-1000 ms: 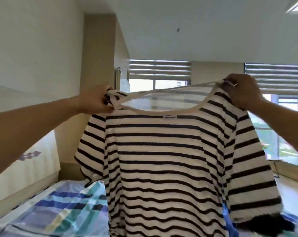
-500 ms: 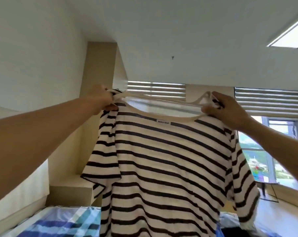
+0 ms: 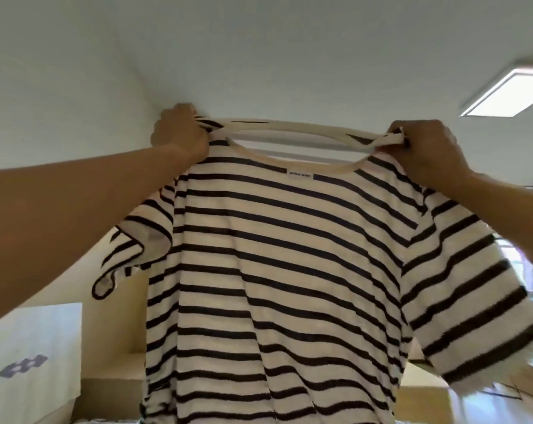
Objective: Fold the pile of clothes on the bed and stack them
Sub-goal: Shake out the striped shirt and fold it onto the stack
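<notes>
We hold a striped T-shirt (image 3: pixel 274 255) up in the air in front of us, against the ceiling and clear of any surface we can see. Our left hand (image 3: pixel 179 130) is curled round the fabric at one shoulder, beside the neckline. Our right hand (image 3: pixel 427 148) grips the bunched fabric at the other shoulder, fingers closed on it. Between them the cream neckband (image 3: pixel 289 128) is stretched into a wide, flat loop. The shirt is cream with dark horizontal stripes and short sleeves, and it hangs straight down, its lower hem out of view. A small white label (image 3: pixel 301 175) sits just under the neckband in the middle; its lettering is too small to read. The sleeve on our left (image 3: pixel 130 255) flares outward and shows its inside. The sleeve on our right (image 3: pixel 473 295) droops broad, blurred at its hem. A rectangular ceiling light (image 3: pixel 507 96) glows up on our right.
</notes>
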